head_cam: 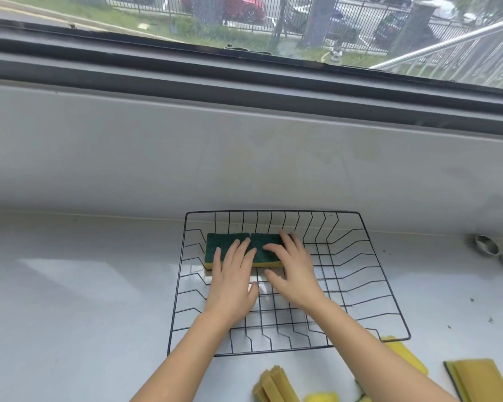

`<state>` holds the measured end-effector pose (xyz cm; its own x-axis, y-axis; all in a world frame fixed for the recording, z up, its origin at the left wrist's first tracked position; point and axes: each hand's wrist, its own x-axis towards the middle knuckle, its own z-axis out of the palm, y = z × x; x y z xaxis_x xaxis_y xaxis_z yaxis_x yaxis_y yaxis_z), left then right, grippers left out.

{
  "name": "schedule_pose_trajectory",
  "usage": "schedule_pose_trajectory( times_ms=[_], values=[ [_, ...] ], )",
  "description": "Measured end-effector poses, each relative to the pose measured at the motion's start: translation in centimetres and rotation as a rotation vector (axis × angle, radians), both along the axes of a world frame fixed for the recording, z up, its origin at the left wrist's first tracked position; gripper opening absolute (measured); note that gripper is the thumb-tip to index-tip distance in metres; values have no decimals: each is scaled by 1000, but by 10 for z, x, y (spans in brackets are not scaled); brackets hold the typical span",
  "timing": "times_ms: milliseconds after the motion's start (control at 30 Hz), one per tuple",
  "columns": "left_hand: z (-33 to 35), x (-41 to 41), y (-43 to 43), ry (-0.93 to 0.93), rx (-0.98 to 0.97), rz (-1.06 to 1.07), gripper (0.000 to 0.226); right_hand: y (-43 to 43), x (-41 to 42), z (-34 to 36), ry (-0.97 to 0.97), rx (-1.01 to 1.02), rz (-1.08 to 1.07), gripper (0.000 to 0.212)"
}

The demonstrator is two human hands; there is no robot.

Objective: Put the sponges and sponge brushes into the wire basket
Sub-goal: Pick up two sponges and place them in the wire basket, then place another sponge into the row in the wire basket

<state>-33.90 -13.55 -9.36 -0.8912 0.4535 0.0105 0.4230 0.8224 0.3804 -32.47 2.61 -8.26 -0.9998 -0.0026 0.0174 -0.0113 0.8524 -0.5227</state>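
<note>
Yellow sponge pieces [276, 385] are seen nearest the camera, lying on the white counter [70, 300] just outside the near edge of the wire basket [386, 288]; another yellow sponge with a green edge [476, 378] is laid further to the right, and a further yellow piece [404, 358] is partly hidden behind the right forearm. Both bare forearms are stretched forward over the near rim of the black basket, which is set on the counter against the low grey wall below the window. Two green-topped, yellow-bottomed sponges are placed side by side in the far left corner of the basket floor, touching each other: the left sponge [224, 242] and the right sponge [266, 242]. The left hand [233, 277] is laid flat on the left sponge with its fingers spread apart and nothing clasped. The right hand [295, 268] is laid palm down on the right sponge, its fingers likewise extended and slightly apart, resting on the green surface rather than closed around it. Two small metal objects [488, 246] are seen on the counter at the far right, well apart from the basket; what they are cannot be told.
</note>
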Motion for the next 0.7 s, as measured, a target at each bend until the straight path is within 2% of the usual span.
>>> schedule_pose_trajectory(
  times_ms=[133, 433, 533, 600, 700],
  values=[
    [23, 33, -1, -71, 119, -45, 66, 6, 27, 27, 123, -166, -78, 41],
    [47, 110, -1, -43, -35, -340, 49, 46, 132, 66, 100, -89, -66, 34],
    [43, 119, -8, -30, -36, -268, 71, 62, 174, 71, 94, -128, -90, 32],
    [41, 113, -13, -32, -19, -203, 65, 73, 202, 70, 46, -147, -88, 32],
    [38, 100, -14, 7, -124, -154, 51, 92, 239, 65, -63, -80, -104, 28]
  ],
)
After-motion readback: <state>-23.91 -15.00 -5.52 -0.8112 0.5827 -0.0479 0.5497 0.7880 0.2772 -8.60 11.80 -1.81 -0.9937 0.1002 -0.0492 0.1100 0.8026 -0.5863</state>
